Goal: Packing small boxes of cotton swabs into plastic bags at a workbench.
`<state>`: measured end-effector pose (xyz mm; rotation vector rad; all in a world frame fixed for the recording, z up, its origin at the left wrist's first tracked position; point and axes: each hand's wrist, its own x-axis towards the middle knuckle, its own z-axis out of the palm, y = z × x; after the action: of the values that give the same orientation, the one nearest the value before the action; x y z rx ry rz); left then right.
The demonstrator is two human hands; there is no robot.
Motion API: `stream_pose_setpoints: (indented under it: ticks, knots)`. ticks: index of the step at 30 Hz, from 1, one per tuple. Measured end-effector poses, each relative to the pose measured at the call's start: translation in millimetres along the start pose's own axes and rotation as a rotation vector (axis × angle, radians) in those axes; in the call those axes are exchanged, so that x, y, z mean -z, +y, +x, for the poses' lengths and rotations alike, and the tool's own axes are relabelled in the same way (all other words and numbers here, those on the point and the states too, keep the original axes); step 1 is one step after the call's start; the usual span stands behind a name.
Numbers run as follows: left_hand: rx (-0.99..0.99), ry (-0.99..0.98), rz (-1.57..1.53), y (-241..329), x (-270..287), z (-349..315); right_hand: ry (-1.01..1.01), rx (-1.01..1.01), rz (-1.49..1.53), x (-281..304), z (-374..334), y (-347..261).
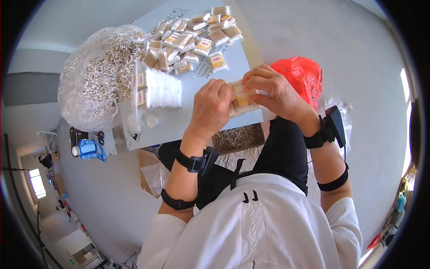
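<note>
Over the near right part of the table (pixel 197 85), both my hands are on a packet of cotton swabs (pixel 244 107) with a yellow label and clear wrapping. My left hand (pixel 211 107) is closed at the packet's left edge, its fingers curled. My right hand (pixel 278 92) pinches the clear wrapping at the upper right, thumb and fingers bent over the packet. Left of my left hand stands a row of packed swab packets (pixel 163 89) with white ends. Beyond my hands lies a loose pile of labelled swab packets (pixel 181 42).
A big clear bag of loose swabs (pixel 105 67) bulges at the table's left. A red plastic bag (pixel 301 78) is right of my right hand. Below the table edge is a cardboard box of swabs (pixel 239 138). A blue bottle (pixel 89 149) and a small round white lid (pixel 152 120) are at left.
</note>
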<state>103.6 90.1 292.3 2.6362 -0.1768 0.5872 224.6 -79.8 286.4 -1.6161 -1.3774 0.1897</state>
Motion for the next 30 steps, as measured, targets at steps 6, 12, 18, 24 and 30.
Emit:
stream_pose_setpoints:
  ticks: [6, 12, 18, 24, 30]
  knots:
    - [0.0, 0.07, -0.01, -2.8, -2.1, -2.8, 0.023, 0.002, -0.126, -5.2, -0.8, -1.7]
    - [0.019, 0.008, -0.087, -0.2, 2.3, 4.5, 0.054, 0.077, -0.306, -16.7, -4.0, -0.3]
    - [-0.03, 0.026, 0.014, -3.7, -6.7, 1.0, 0.029, 0.087, -0.379, -18.3, -5.5, 1.5]
    - [-0.027, -0.028, 0.027, 2.2, -4.5, -4.4, 0.088, 0.058, -0.301, -22.1, -12.7, -2.9]
    - [-0.036, -0.03, 0.062, 7.7, -8.7, 11.4, 0.101, 0.002, -0.248, -18.0, -6.7, 3.9]
